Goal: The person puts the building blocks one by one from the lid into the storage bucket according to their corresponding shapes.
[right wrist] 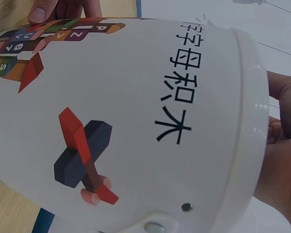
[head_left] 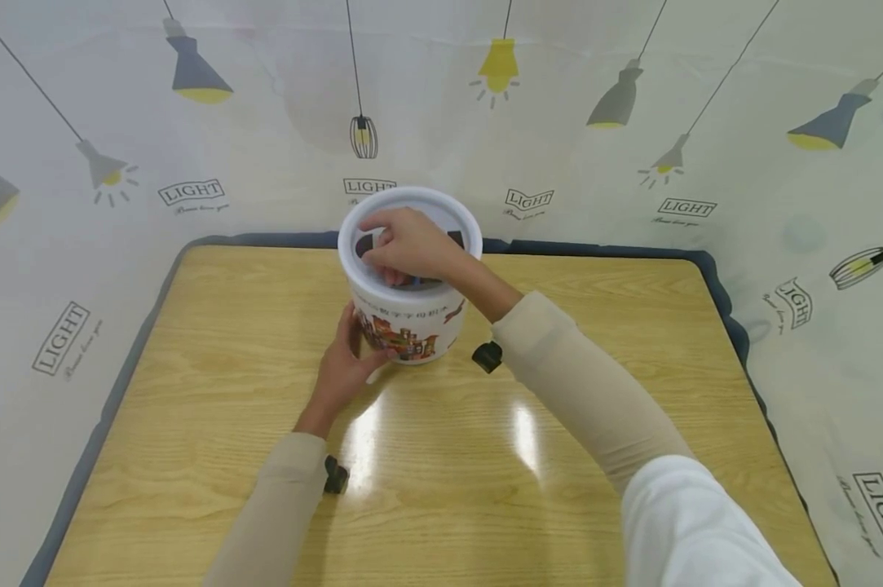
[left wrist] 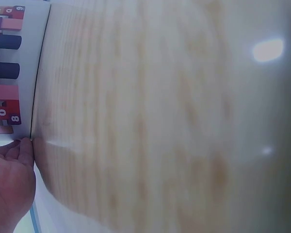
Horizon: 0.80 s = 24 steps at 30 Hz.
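A white bucket (head_left: 412,330) with printed coloured blocks and black lettering stands upright at the far middle of the table. My left hand (head_left: 342,367) holds its lower left side, thumb across the front and fingers round the side. That hand (left wrist: 12,182) shows beside the bucket's base in the left wrist view. Over the bucket's white-rimmed top (head_left: 412,194) is my right hand (head_left: 415,244), its fingers bent and one fingertip by the left inner rim. Dark patches show on the recessed top around it. Whether the right fingers pinch anything is hidden.
The wooden table (head_left: 250,326) carries the bucket close to its far edge. Behind and beside it hangs a pale cloth (head_left: 426,90) printed with lamps. A handle joint (right wrist: 154,227) sits on the bucket's side. Small black devices (head_left: 487,356) are at both wrists.
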### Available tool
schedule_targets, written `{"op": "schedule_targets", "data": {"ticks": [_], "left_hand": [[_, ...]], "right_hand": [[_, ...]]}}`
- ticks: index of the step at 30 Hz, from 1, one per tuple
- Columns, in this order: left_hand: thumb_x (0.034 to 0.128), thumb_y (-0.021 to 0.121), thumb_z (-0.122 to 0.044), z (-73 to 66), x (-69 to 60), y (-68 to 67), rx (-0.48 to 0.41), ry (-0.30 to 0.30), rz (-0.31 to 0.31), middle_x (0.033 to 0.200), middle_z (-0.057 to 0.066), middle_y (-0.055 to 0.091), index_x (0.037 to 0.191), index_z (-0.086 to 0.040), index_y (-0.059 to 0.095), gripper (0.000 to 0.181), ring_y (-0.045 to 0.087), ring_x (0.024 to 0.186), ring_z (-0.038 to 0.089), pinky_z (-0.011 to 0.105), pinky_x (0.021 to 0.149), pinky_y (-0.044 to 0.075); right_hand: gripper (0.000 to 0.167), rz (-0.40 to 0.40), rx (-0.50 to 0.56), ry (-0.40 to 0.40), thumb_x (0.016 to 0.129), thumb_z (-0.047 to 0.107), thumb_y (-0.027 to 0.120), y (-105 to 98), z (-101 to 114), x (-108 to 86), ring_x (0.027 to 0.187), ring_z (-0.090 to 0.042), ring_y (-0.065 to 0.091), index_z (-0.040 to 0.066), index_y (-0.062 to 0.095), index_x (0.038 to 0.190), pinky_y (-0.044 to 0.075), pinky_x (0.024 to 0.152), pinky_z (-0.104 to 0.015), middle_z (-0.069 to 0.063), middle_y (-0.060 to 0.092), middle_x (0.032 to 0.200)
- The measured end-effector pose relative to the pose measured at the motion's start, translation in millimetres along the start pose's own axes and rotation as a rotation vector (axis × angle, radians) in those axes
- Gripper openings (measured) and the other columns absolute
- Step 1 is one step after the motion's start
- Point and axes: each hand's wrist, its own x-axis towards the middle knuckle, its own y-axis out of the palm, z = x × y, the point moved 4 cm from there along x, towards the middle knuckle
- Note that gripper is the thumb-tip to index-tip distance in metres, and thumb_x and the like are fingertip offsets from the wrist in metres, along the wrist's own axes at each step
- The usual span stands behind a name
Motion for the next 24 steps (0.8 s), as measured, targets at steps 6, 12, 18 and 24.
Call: {"op": "schedule_targets", "data": {"ticks": [6,12,18,24], "left_hand": [[0.0765,0.081,-0.044,0.7,1.1,0.0,0.005,-0.004,0.0,0.16,0.006,0.025,0.153,-0.046,0.007,0.106,0.025,0.146,0.021,0.04,0.121,0.024],[0.0771,0.081,-0.041,0.8,1.2,-0.1,0.002,-0.016,0.011,0.16,0.008,0.024,0.154,-0.044,0.007,0.107,0.025,0.147,0.024,0.043,0.121,0.023],[0.0781,0.081,-0.04,-0.6,0.8,-0.9,-0.026,-0.02,0.039,0.161,0.004,0.022,0.152,-0.047,0.006,0.106,0.022,0.147,0.022,0.043,0.122,0.021],[0.081,0.077,-0.043,-8.7,-5.6,-8.7,0.051,-0.051,0.04,0.162,0.006,0.019,0.154,-0.043,0.004,0.103,0.027,0.145,0.03,0.05,0.117,0.029]], "right_hand": [[0.048,-0.036,0.012,0.011,0.093,0.013,0.065,-5.8,-6.1,-3.4,0.056,-0.02,0.064,0.001,0.052,0.137,0.059,0.056,-0.035,-0.007,0.069,0.075],[0.047,-0.079,0.081,0.029,0.093,0.012,0.064,-16.4,-12.6,-11.2,0.058,-0.023,0.065,0.0,0.052,0.137,0.06,0.057,-0.037,-0.012,0.069,0.078],[0.043,-0.142,0.073,0.093,0.093,0.015,0.064,-30.8,-21.8,-24.0,0.06,-0.023,0.064,0.008,0.057,0.134,0.059,0.057,-0.035,-0.013,0.069,0.078],[0.039,-0.206,0.03,0.121,0.095,0.019,0.061,-45.5,-33.0,-43.6,0.061,-0.023,0.063,0.01,0.059,0.133,0.058,0.056,-0.032,-0.012,0.069,0.081]]}}
